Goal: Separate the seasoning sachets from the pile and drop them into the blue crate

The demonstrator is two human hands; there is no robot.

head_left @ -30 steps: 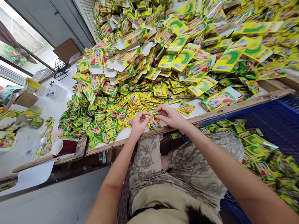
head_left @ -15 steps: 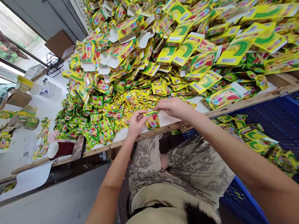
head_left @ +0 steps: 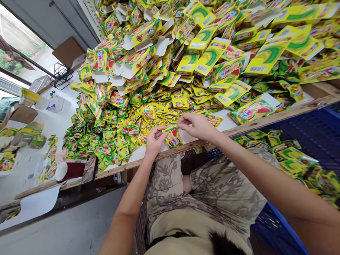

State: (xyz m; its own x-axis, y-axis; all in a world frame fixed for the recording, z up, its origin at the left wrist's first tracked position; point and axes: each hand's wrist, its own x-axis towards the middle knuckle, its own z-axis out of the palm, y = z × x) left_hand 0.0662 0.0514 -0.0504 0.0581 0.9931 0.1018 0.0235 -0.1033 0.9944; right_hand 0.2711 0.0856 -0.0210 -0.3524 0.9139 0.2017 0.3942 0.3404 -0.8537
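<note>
A small yellow-green candy box [head_left: 174,138] with a watermelon print stands over the bench's front edge, between my hands. My left hand [head_left: 156,141] is closed on its left side, thumb and fingers pinching near the top corner. My right hand [head_left: 196,126] has thumb and fingertips pinched together at the box's upper right corner; its other fingers are curled. The box's top edge is partly hidden by my fingers. Just beyond my hands lie many small yellow candy packets [head_left: 149,111], with green candy packets [head_left: 106,148] heaped to the left.
Flat yellow-green cartons [head_left: 206,63] with white flaps form a large pile at the back. A wooden strip [head_left: 187,146] edges the bench. At left are a dark red cup [head_left: 73,170] and a phone [head_left: 89,168]. A blue crate [head_left: 323,137] holding packs stands below right.
My right hand has shifted slightly right and down along the top of the box, and its fingers have curled more. My left hand stays on the box.
</note>
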